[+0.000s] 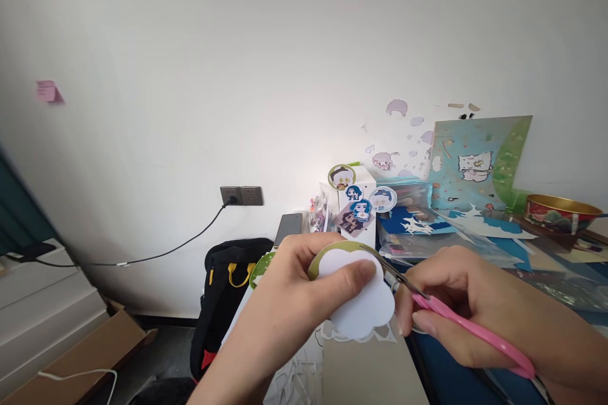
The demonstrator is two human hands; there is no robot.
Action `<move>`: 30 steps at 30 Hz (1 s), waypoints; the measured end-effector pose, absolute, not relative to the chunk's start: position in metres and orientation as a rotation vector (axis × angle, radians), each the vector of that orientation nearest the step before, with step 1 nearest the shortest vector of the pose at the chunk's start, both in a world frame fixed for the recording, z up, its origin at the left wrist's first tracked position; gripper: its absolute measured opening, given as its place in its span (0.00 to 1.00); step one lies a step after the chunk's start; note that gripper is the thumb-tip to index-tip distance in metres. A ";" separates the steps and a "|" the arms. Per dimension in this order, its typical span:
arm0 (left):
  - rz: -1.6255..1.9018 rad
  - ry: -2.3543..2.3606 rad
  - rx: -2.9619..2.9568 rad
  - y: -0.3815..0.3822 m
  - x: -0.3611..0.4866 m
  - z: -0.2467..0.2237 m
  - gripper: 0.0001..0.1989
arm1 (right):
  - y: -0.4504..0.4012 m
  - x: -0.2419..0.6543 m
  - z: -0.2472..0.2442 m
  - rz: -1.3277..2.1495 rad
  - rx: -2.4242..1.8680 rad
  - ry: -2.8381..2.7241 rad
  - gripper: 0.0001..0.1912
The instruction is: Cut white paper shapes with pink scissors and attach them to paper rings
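Note:
My left hand point(308, 294) pinches a white scallop-edged paper cutout point(365, 310), its thumb lying across the front. Behind the cutout's upper edge shows a strip of olive-green paper point(344, 245), held in the same grip. In my right hand point(465, 297) is a pair of scissors with pink handles point(484, 335). Their blades reach left to the upper right edge of the olive paper, touching or overlapping it. Below the cutout, white lacy paper offcuts point(380, 334) rest over a grey-beige board point(370, 370). My fingers hide part of the scissor handles.
A white box point(363, 218) bearing character stickers stands behind my hands, beside a phone point(288, 229). Farther right are plastic bags with blue and white paper scraps point(489, 224), a propped poster point(446, 183) and a red-gold bowl point(555, 218). A black backpack point(218, 291) sits left.

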State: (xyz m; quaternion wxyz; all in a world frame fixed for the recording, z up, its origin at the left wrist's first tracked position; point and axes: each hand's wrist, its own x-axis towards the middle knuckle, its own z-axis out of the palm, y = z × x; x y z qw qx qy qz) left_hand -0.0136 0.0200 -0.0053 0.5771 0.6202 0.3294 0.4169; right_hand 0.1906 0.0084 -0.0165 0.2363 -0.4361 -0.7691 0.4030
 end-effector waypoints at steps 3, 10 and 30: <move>1.086 0.731 1.413 0.022 -0.008 -0.010 0.12 | 0.011 0.191 -0.022 1.036 -1.189 -2.129 0.08; 1.191 0.763 1.409 0.016 -0.004 -0.013 0.17 | 0.010 0.187 -0.020 1.127 -1.137 -2.065 0.08; 1.062 0.810 1.373 0.011 -0.007 -0.004 0.13 | 0.002 0.178 -0.011 1.201 -1.011 -2.021 0.05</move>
